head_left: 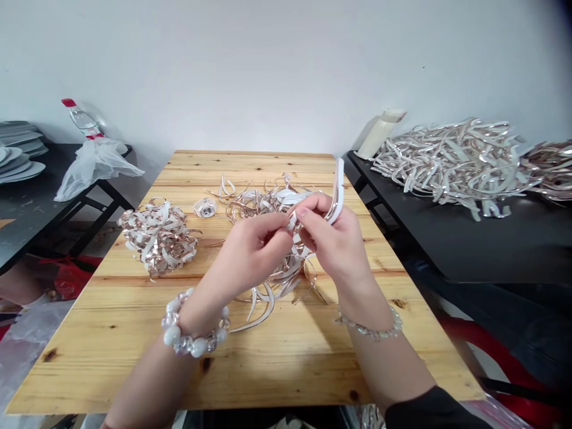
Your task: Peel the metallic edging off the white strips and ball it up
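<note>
My left hand (pixel 257 250) and my right hand (pixel 333 235) meet over the middle of the wooden table (pixel 286 369). Between their pinched fingertips is one end of a curved strip (pixel 339 182), white on one face and shiny rose gold on the other. Its other end sticks up past my right hand's knuckles. My right palm hides the middle of the strip. Beneath both hands lies a loose tangle of similar strips (pixel 263 298), partly covered by my fingers. Left of it sits a bunched heap of thin, crinkled white and rose-gold ribbon-like pieces (pixel 161 238).
A pale wristwatch (pixel 205 207) lies between the heaps. On the black right table (pixel 469 250) is a big pile of strips (pixel 456 158) beside a cream roll (pixel 382 134). The left table holds a bottle (pixel 83 119), a white plastic bag (pixel 96 161) and grey stacked pieces (pixel 20 158).
</note>
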The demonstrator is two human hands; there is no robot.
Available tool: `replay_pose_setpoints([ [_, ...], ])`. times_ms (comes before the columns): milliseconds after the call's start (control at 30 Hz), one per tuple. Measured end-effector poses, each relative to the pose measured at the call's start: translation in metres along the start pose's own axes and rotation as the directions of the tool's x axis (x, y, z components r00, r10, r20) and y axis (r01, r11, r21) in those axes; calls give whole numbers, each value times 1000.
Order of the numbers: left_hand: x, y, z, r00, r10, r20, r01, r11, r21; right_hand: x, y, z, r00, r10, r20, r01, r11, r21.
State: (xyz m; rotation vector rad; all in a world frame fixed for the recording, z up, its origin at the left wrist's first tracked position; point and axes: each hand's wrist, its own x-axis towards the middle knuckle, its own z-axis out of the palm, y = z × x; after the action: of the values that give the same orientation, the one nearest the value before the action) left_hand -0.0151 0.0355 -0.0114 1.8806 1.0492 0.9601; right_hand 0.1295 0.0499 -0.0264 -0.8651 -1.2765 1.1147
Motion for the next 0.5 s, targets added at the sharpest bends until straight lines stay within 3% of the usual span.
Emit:
replay_pose_setpoints([
  [133,-1,-1,-2,979,127,158,-105,985,-138,7,-1,-3,984,170,55,-178,946,270],
  [267,-2,2,-4,944,261,199,-191,930,-315,14,2,-14,968,244,56,-249,914,321],
  [333,-3,2,-5,952,258,162,-193,923,-333,16,5,-18,972,228,63,-236,916,325],
  [400,-3,2,-9,970,220,99,-190,949,-250,17,7,-19,981,190,37,-191,921,338],
  [500,-5,0,-22,988,108,-113,-98,991,94,17,7,-17,989,133,-56,-110,946,306],
])
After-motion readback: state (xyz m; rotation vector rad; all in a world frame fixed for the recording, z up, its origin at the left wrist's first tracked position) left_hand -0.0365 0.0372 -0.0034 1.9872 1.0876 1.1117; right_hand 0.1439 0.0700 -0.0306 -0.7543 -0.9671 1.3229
